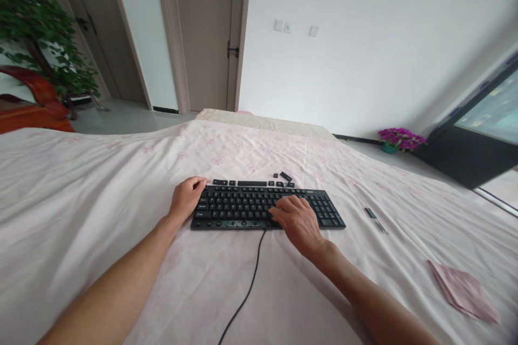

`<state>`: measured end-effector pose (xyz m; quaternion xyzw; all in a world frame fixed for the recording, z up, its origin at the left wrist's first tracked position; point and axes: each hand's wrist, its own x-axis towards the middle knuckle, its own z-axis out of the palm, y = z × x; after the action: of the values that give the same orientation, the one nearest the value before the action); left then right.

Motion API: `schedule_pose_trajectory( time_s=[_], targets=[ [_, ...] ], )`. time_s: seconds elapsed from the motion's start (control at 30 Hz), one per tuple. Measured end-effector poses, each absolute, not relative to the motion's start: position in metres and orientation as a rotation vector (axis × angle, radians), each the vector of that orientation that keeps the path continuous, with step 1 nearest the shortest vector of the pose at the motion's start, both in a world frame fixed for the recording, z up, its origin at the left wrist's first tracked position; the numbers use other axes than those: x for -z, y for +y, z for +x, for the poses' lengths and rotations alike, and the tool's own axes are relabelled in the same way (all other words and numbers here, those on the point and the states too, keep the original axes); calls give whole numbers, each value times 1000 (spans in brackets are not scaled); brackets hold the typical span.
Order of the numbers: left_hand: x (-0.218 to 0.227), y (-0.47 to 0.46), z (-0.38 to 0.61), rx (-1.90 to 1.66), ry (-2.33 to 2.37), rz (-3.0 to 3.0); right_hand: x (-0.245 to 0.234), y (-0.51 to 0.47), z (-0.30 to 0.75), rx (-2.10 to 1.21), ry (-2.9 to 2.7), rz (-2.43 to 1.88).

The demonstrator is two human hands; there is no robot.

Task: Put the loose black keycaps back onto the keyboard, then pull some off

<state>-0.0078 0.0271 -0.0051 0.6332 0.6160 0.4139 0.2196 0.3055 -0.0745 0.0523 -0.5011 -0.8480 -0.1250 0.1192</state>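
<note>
A black keyboard (234,202) lies on the draped cloth, and its row nearest me shows bare key sockets. At its upper left corner, my left hand (188,194) is closed against the edge, with the fingertips beside the loose keycaps (224,182). My right hand (297,221) rests over the right middle of the keyboard. Its fingers are curled, with thumb and index close together at the lower keys; anything between them is hidden. Beyond the keyboard, a long spacebar keycap (252,184) sits in a line with several smaller caps. Another wide keycap (285,176) lies askew behind them.
A black cable (253,280) runs from the keyboard towards me. To the right lie a keycap puller (374,218) with wire prongs and a folded pink cloth (463,288). The pale flowered bedcloth (121,194) is wrinkled.
</note>
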Motion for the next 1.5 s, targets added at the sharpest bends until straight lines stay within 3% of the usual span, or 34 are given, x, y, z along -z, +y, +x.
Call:
schedule_pose_trajectory(
  time_s=[1.5],
  targets=[
    [6,28,-9,-1149,1706,1761,-37,-74,298,488,-2437,-1399]
  ],
)
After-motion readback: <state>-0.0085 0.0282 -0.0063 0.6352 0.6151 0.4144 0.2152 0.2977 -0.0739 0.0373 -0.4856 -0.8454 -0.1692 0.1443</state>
